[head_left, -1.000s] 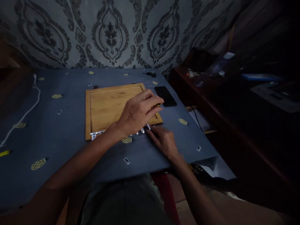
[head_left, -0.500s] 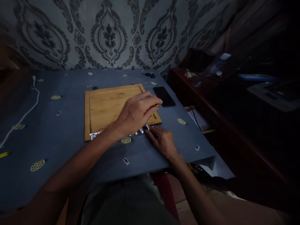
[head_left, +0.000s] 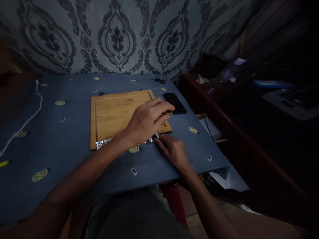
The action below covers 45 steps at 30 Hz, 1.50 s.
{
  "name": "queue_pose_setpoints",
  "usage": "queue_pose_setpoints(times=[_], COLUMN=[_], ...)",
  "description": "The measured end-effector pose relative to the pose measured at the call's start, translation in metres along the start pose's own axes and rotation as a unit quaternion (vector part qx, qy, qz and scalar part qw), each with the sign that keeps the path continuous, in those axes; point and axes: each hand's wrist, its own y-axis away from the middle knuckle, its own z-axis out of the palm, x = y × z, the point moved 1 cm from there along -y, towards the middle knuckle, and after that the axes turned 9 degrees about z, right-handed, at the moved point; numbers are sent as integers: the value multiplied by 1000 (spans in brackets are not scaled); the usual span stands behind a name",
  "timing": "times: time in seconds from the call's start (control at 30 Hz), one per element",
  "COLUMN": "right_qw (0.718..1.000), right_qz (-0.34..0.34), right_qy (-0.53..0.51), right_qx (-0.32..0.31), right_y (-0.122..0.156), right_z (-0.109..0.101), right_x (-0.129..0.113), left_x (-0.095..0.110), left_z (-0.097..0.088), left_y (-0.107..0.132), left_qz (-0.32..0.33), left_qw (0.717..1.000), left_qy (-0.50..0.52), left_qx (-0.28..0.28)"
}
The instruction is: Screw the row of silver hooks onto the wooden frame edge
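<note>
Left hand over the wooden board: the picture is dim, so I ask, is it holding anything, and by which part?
The left hand pinches a small thing; only its yellow end shows, the held part is hidden.

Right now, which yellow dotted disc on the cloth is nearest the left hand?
The disc just under the wrist of the left hand, at the wooden board's front edge. All others lie farther out on the cloth.

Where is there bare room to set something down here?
Between the white cable and the wooden board, blue cloth lies bare but for small stickers. Crowded: the board's near right corner, with left hand, right hand, metal pieces, phone.
</note>
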Motion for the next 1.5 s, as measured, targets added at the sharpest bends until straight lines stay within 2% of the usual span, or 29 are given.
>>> queue_pose_setpoints(times=[0.13,0.27,0.47,0.8,1.1,1.37,1.5], right_qw=[1000,1000,999,1000,1000,1000,1000], right_qz=[5,9,2,-4,4,4,5], right_qy=[7,19,31,-1,-9,-14,-13], right_qx=[-9,-17,-11,8,4,5,5], right_y=[0,0,0,1,0,0,0], right_z=[0,-1,-2,-1,-1,0,0], right_x=[0,-1,-2,-2,-1,0,0], left_x=[2,2,-2,-6,-6,-5,-6], left_z=[-1,2,7,0,5,5,4], left_y=[-7,-15,-18,-16,-15,-14,-14], left_qz=[-22,-30,-40,-48,-48,-32,-25], left_qw=[999,998,998,997,996,995,995], left_qy=[14,-14,-20,-17,9,-46,-30], left_qx=[-39,-61,-52,-55,-77,-83,-97])
